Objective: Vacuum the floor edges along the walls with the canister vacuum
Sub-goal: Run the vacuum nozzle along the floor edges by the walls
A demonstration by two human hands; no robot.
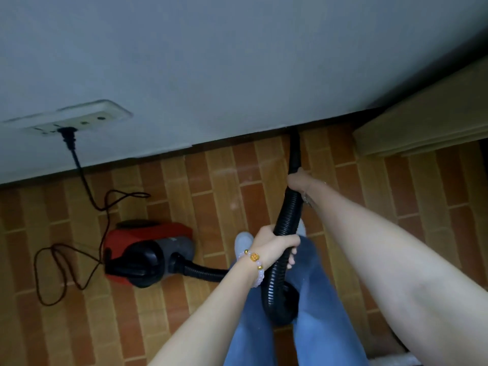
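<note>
Head view.

- Vacuum (pixel 148 249): red and black canister, on the floor (pixel 184 313) at lower left of centre, apart from the wall (pixel 237 62).
- Hose (pixel 272 283): black, ribbed. It leaves the canister toward the right, passes behind the left forearm, loops at lower centre and rises to the nozzle.
- Nozzle (pixel 294 149): black and narrow, right of centre, with its tip at the line where floor meets wall.
- Left hand (pixel 274 247): centre of frame, fingers wrapped round the hose just above the loop. A beaded bracelet (pixel 254 257) is on the wrist.
- Right hand (pixel 297 180): above the left hand, arm stretched out, clamped on the hose where it joins the nozzle.
- Outlet (pixel 74 116): white plate on the wall, upper left, with a black plug (pixel 67 138) in it.
- Cord (pixel 83 175): dark, runs down from the plug and lies in loose loops on the floor left of the canister.
- Floor: brick-patterned in orange and tan.
- Cabinet (pixel 422 122): pale wood, right edge, against the wall.
- Jeans (pixel 324 299): blue, lower centre, with a pale shoe (pixel 243 241) beside the left hand.
</note>
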